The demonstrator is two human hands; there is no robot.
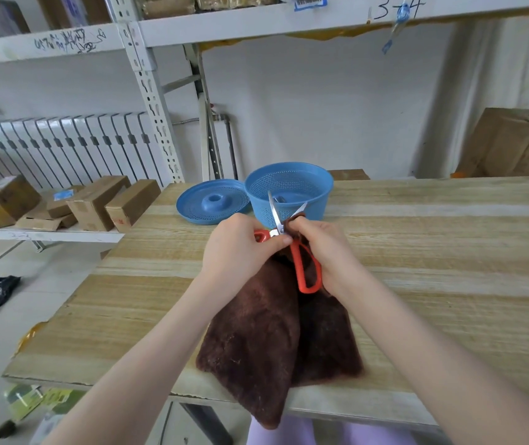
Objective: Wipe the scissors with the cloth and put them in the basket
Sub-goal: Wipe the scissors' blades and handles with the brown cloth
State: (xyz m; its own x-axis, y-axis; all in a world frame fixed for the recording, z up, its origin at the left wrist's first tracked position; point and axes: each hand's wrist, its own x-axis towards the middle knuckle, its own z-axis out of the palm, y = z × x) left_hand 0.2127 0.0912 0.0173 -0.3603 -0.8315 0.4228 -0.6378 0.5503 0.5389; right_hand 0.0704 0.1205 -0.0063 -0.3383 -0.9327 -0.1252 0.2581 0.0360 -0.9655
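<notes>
Fingers [278,241] of the left hand [240,248] were curled round the scissors [296,261] at the pivot and one orange handle. Those of the right hand [324,252] pinched a fold of brown cloth [266,332] round the base of one blade. The blades stood spread above the counter [449,252], just before the blue basket [321,200]. A good wipe would likely draw the pinch outward to the tip, along the flat, never against the edge. Both wrists bent inward, forearms converging from below.
</notes>
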